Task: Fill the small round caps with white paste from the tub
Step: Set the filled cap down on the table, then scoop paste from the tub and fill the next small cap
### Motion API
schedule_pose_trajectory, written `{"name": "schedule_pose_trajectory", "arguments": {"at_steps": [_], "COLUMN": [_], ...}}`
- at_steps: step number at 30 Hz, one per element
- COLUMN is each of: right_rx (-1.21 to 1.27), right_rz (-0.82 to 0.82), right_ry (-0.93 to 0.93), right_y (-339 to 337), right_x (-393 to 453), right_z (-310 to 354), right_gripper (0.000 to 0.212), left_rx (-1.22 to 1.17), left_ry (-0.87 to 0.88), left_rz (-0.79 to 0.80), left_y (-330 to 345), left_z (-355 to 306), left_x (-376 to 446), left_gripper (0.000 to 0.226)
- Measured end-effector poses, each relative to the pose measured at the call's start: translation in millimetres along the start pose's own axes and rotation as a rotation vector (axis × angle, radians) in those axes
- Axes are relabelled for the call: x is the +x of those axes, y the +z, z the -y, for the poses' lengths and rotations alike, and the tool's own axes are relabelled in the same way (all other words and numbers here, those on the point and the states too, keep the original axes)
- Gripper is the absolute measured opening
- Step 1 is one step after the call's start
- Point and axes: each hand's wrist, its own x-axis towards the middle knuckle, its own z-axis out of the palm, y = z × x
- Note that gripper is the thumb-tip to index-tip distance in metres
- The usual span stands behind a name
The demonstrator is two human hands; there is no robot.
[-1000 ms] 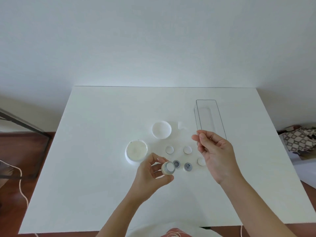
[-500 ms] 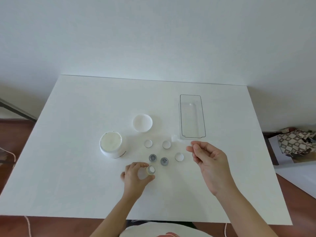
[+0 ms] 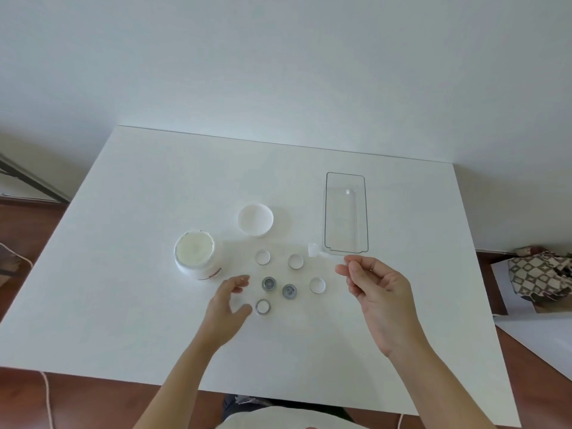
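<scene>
Fingers of the left hand (image 3: 227,305) spread loosely beside a filled cap (image 3: 263,306), gripping nothing. Right hand (image 3: 379,297) pinches a clear spatula (image 3: 322,253). Farther back sit five more caps (image 3: 289,291), then the open tub (image 3: 195,253) of white paste.

Bright, even, soft light with faint shadows; white table (image 3: 123,274) slightly washed out, wide-angle edges bowed, detail soft.

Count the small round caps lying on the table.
6: two in the far row, two grey ones in the middle, one to their right, one nearest, beside the left hand. None looks hidden.
</scene>
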Motion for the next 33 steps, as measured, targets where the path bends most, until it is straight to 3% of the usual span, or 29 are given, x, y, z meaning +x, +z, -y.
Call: {"name": "schedule_pose_trajectory", "arguments": {"at_steps": [2,7,11,19,22,27,33], "right_rx": [0.001,-0.013,-0.012,-0.012,-0.014,-0.038,-0.229], "right_rz": [-0.003,-0.011,-0.022,-0.028,-0.013,0.015,0.127], "right_ry": [0.008,0.015,0.005,0.003,-0.006,-0.029,-0.053], "right_y": [-1,1,5,15,22,39,83], "right_x": [1,1,1,2,3,8,22], "right_z": [0,2,3,4,5,6,1], "right_gripper": [0.012,0.012,0.013,0.015,0.014,0.012,0.010], "left_rx": [0.067,0.229,0.249,0.240,0.121,-0.298,-0.621], "left_ry": [0.046,0.108,0.110,0.166,0.112,-0.048,-0.113], "left_rz": [-0.020,0.180,0.251,0.160,0.136,0.080,-0.016], "left_y": [-4,4,8,16,13,-9,-64], "left_z": [-6,-14,-12,-4,-8,-40,-55], "left_x": [12,41,53,55,49,20,-25], "left_gripper": [0.051,0.048,0.055,0.047,0.043,0.039,0.038]}}
